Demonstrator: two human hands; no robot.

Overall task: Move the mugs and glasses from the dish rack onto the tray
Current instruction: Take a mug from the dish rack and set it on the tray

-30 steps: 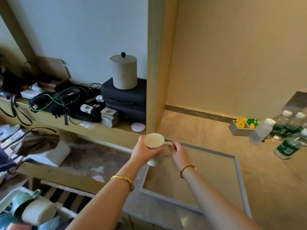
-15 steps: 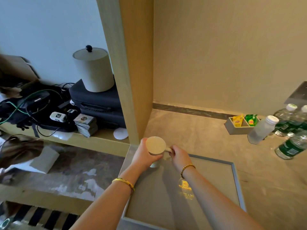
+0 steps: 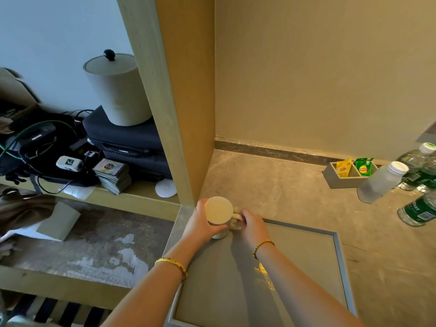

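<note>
A: What is the person doing near the middle of the frame?

B: The person is holding a pale mug with both hands. The left hand is wrapping around its side, and the right hand is pinching its handle. I think two hands are keeping it steady.

A: Where is the mug sitting?

B: It is standing upright at the upper left corner of the grey tray. I cannot tell if its bottom is touching the tray yet. That corner is probably leaving room for more mugs and glasses.

A: Where is the tray lying?

B: It is lying on the counter, next to the wooden post. The mug is being kept close to that post, so it could bump it.

A: What else is showing?

B: Water bottles and a tea bag box are sitting far right, well apart from the mug. A lidded white tub is standing on a dark case at the upper left
</note>
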